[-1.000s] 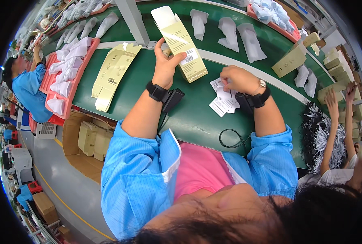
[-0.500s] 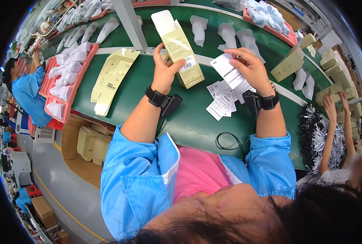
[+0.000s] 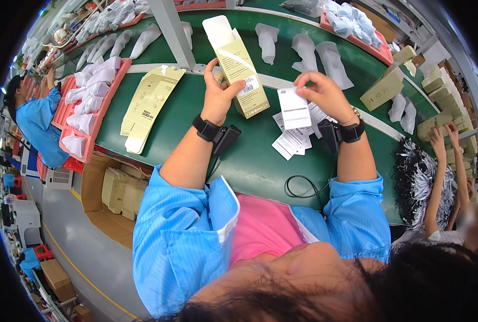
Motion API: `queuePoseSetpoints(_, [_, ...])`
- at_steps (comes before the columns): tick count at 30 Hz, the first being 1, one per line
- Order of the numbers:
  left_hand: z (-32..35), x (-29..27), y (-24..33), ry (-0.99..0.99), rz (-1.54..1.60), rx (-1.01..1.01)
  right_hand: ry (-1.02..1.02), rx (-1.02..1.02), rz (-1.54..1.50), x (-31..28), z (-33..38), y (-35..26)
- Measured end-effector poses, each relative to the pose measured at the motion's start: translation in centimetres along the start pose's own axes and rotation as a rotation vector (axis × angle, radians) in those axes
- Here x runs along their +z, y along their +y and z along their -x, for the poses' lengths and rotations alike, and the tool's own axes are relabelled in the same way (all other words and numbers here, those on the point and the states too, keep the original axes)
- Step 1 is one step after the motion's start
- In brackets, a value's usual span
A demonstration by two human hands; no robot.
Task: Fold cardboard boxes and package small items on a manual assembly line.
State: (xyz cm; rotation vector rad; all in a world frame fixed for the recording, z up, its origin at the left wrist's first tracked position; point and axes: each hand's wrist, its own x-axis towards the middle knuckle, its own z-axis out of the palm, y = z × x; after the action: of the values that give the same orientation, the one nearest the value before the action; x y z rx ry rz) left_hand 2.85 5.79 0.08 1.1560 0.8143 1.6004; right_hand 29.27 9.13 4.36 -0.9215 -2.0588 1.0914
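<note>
Your left hand [image 3: 217,96] fingers wrap the open pale carton [image 3: 239,67], light, crushable; hold its side walls. At its 3 o'clock your right hand [image 3: 325,94] pinches a thin, floppy white leaflet [image 3: 294,108] by its top edge.

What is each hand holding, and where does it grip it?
The left hand grips the tall yellow box around its lower half. The right hand pinches a white leaflet by its top edge.
</note>
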Motion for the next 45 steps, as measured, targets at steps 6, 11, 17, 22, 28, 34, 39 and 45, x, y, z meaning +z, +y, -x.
queuePoseSetpoints(6, [0.5,0.4,0.0,-0.043,-0.050,0.015,-0.097,-0.269,0.403,0.2,-0.1,0.8])
queuePoseSetpoints(11, [0.8,0.2,-0.4,-0.178,-0.247,0.085,0.473,-0.422,-0.002,0.6,1.5,-2.3])
queuePoseSetpoints(17, [2.2,0.7,0.3,-0.313,-0.534,0.178,0.728,-0.690,0.235,0.9,2.3,-4.1])
queuePoseSetpoints(22, [3.0,0.8,0.4,-0.355,-0.626,0.197,0.683,-0.813,0.521,2.1,1.4,-3.6])
queuePoseSetpoints(28, [3.8,0.8,0.2,-0.342,-0.738,0.248,0.742,-0.942,0.658,3.1,1.4,-4.5])
queuePoseSetpoints(34, [4.4,0.9,0.1,-0.309,-0.747,0.265,0.684,-0.848,0.687,2.9,1.6,-4.2])
queuePoseSetpoints(39, [4.3,0.8,-0.1,-0.204,-0.858,0.299,0.463,-0.657,0.720,6.4,1.3,-5.1])
queuePoseSetpoints(45, [2.1,-0.9,-0.6,-0.065,-1.027,0.564,0.505,-0.599,0.714,5.1,0.1,-2.4])
